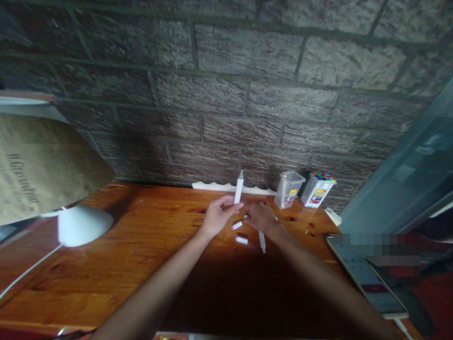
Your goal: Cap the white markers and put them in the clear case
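Observation:
My left hand [220,216] grips a white marker [239,190] near its lower end. The marker stands upright above the table, its grey nib end bare and pointing up. My right hand [262,218] is closed just to the right, its fingertips on a small cap with a teal end [245,216]; the fingers hide most of it. Between and below the hands lie a white cap with a pink end [237,225] and another white cap [242,240]. A second white marker [262,242] lies partly under my right hand and wrist, its nib end towards me.
At the back right stand a clear plastic box [288,191] and a similar box full of colourful markers [318,190]. A lamp [83,225] is at the left, a tablet [371,278] at the right edge. A white wavy-edged strip [215,187] runs along the brick wall [226,94].

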`<action>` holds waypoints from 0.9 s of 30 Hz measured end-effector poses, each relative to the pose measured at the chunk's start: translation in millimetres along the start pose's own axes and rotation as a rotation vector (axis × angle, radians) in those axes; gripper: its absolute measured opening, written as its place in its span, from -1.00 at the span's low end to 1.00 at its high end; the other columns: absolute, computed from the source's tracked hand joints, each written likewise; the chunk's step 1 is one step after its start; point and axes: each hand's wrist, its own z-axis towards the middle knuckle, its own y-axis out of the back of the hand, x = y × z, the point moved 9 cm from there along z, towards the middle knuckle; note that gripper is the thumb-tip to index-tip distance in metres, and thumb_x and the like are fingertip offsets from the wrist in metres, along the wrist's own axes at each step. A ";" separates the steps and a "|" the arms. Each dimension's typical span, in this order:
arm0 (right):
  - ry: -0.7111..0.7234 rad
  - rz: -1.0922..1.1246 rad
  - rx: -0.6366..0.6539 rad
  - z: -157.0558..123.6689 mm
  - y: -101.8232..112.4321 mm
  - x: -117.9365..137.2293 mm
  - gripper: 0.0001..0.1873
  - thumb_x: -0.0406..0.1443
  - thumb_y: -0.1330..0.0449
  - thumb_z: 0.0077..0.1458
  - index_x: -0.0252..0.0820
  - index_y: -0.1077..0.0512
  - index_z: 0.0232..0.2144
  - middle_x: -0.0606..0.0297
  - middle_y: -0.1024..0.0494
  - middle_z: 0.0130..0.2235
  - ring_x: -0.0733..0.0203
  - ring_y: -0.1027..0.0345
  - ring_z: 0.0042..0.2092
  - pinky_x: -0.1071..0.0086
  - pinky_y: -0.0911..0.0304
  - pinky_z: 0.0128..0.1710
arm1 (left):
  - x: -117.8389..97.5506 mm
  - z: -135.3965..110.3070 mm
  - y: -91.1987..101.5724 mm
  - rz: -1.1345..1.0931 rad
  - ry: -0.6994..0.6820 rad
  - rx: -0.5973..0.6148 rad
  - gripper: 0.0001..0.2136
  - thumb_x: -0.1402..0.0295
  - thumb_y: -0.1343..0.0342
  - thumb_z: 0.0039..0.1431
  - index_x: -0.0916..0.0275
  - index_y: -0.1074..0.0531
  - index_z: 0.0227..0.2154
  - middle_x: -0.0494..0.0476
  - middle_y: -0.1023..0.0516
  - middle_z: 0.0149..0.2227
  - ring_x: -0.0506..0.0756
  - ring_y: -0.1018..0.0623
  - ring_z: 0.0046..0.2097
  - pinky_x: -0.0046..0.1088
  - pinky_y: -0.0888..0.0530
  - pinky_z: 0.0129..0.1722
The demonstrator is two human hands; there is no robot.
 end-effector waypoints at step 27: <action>0.147 1.164 -0.551 -68.0 72.2 -74.8 -0.68 -0.12 -0.29 0.07 -0.14 -0.51 -0.15 0.23 -0.62 -0.24 0.20 -0.49 -0.24 0.33 -0.38 -0.19 | 14.6 -9.3 -19.7 0.524 -0.145 0.179 -0.81 0.21 -0.30 0.04 0.22 -0.58 -0.36 0.06 -0.64 -0.34 0.08 -0.58 -0.33 -0.43 -0.49 -0.28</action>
